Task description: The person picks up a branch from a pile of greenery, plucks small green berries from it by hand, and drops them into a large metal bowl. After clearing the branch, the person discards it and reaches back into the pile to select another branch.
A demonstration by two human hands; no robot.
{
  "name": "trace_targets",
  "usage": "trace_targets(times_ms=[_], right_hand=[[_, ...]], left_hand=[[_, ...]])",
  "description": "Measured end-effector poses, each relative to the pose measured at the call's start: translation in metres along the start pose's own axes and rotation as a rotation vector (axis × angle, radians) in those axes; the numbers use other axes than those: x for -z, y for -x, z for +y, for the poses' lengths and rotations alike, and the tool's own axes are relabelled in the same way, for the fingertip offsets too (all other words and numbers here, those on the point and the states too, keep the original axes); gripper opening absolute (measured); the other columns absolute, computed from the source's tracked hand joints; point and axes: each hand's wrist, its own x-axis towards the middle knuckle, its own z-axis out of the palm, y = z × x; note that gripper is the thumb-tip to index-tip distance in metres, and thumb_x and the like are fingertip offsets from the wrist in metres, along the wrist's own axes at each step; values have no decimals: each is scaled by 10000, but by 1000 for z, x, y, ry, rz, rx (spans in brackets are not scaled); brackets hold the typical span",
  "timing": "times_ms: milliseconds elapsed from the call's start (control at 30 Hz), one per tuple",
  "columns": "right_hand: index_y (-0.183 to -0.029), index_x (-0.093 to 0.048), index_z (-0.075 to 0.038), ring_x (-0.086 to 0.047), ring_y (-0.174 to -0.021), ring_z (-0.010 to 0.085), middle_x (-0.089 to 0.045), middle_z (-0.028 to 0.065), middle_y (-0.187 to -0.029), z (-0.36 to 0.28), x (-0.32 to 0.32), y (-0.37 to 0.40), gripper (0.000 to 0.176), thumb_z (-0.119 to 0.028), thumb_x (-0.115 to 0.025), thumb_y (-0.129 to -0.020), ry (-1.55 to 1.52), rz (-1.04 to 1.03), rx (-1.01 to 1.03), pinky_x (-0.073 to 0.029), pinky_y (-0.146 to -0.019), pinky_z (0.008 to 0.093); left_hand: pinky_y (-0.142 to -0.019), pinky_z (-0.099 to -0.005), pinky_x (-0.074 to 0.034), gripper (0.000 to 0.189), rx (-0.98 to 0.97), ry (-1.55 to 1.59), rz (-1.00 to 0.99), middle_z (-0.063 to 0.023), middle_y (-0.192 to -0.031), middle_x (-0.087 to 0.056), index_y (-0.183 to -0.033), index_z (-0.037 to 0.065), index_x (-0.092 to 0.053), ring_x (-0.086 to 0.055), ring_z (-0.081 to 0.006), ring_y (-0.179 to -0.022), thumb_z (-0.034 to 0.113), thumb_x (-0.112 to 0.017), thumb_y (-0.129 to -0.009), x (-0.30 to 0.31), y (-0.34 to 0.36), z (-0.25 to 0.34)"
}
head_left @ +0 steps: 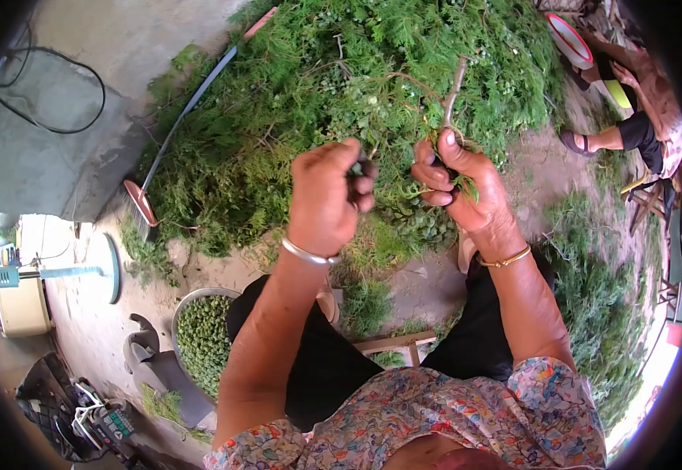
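Branch (455, 94): held in the right hand, its long axis running from the thumb away from the wearer, leaning slightly right; the far end is bare, the near end hidden in the grip. Bark greyish brown, the stem slim, woody and slightly bent.
Right hand (466, 184): closed about the branch, thumb laid along it; green leaf bits (467, 188) show at the palm.
Left hand (325, 192): fingers curled in toward the thumb, left of the right hand; cannot tell whether anything is gripped.
Foliage heap (278, 149): beyond and beneath both hands; feathery, scale-leaved sprays with thin twigs and small pale-green knobs.
Bowl (175, 323): left of the left hand and nearer the body; round, thin-rimmed, filled with small, nubbly green cones (204, 333).
Broom (141, 205): left of the left hand, its straight, slender handle slanting away rightward along the heap.
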Motion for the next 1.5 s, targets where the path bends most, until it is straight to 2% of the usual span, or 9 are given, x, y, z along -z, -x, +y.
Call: trace_targets(times_ms=[267,433,567,700,833,1000,1100,1267,1500], right_hand=[[-821,-530,-26,-339,-535,69,-403,-4,-599,-5,0,6,382,-402,-583,-862,73,-118,11,-248,-428,197],[-808,-535,-20,-347,-520,82,-413,11,-584,0,-1,10,374,-385,-605,-852,41,-88,-115,-256,-424,196],[-852,-548,-7,-360,-522,103,-433,18,-603,8,-7,10,362,-365,-608,-853,13,-53,-145,-295,-441,227],[-1165,-520,50,-593,-844,218,-605,148,-928,4,-16,16,630,-258,-788,-685,593,51,76,-491,-765,322],[-1240,-469,65,-459,-1166,245,-507,162,-1221,-9,4,7,770,-172,-819,-597,687,-306,174,-343,-1016,344],[-1179,-547,23,-539,-1050,238,-593,142,-1086,-1,-7,6,592,-286,-754,-719,663,-106,84,-410,-944,352],[-1037,-625,20,-593,-849,156,-637,99,-916,13,-14,2,363,-246,-690,-800,1298,163,340,-484,-768,289],[-776,-640,5,-501,-513,56,-595,11,-638,17,-14,-6,169,-140,-616,-861,871,154,154,-404,-454,215],[-679,-608,-31,-424,-448,61,-483,-18,-516,8,-16,-5,201,-154,-636,-835,545,173,75,-355,-433,244]], left_hand=[[-606,-354,-481,134,13,316,-5,-117,-785,-600,-890,-14,-579,-561,-198,-653,114,-589,-851,22,-19,2],[-522,-270,-448,203,-375,-118,-139,-68,-755,-594,-931,-45,-615,-547,-133,-630,107,-672,-809,14,-17,15],[-453,-225,-383,168,-256,-256,-130,-23,-706,-575,-899,-32,-621,-496,-98,-549,74,-688,-786,8,-12,18],[-392,-211,-322,78,-210,-38,-85,-3,-618,-535,-772,-34,-620,-426,-62,-464,27,-669,-771,11,-11,24],[-378,-199,-295,63,-148,-152,-82,6,-610,-532,-765,-14,-627,-409,-52,-451,21,-669,-735,18,-7,35],[-363,-180,-282,51,-42,-321,-179,16,-611,-552,-781,19,-638,-403,-34,-427,31,-657,-735,13,-1,26],[-358,-181,-279,46,71,-178,-227,17,-603,-544,-785,21,-639,-389,-33,-425,46,-656,-751,13,-5,11],[-367,-204,-324,87,65,-115,-152,12,-618,-549,-805,25,-638,-428,-65,-439,111,-648,-796,6,-5,3],[-444,-186,-367,180,-173,-268,-247,25,-662,-544,-882,-3,-615,-470,-47,-527,121,-691,-775,3,2,13]])
